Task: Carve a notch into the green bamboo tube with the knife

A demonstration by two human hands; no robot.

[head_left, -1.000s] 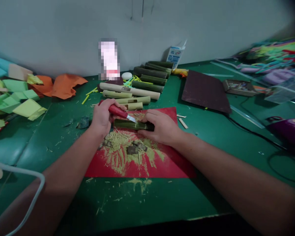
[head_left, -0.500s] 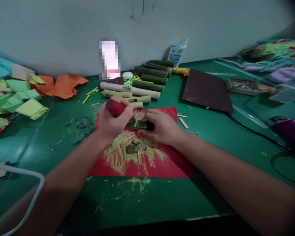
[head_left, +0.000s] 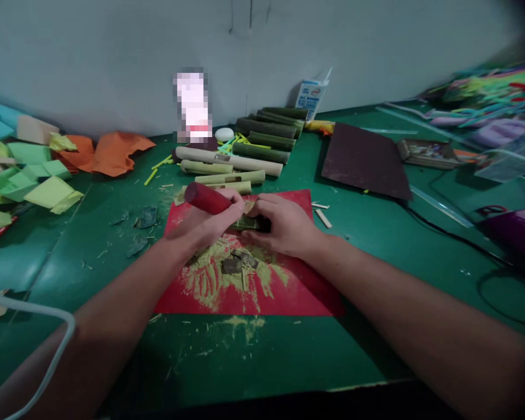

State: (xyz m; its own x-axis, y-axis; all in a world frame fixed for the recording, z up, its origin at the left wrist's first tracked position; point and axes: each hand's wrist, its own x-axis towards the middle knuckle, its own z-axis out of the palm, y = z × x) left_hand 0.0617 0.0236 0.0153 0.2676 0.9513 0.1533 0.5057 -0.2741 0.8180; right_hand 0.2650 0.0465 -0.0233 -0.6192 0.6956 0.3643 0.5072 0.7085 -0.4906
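Note:
My left hand (head_left: 207, 226) is wrapped round the thick red handle of a carving tool (head_left: 206, 199), tilted with its butt end up to the left. Its working tip is hidden by my fingers. Fingers and thumb of my right hand (head_left: 285, 224) grip a short green bamboo piece (head_left: 248, 223) from the right. The tool's hidden end points at this piece, but I cannot tell whether they touch. Below both hands lies a red sheet (head_left: 301, 291), strewn with pale bamboo dust (head_left: 207, 283) and dark bark scraps (head_left: 231, 266).
Behind the sheet lie pale bamboo tubes (head_left: 230, 160) with cut slots and several dark green ones (head_left: 269, 128). A dark board (head_left: 365, 160) lies right, with a cable beside it. Folded paper (head_left: 52, 192) and orange sheets (head_left: 118, 153) are left. A white bar (head_left: 65, 344) crosses the lower left.
My left hand has shifted slightly right and down and rolled, laying the red handle flatter. My right hand still grips the bamboo piece. The whole view has shifted slightly.

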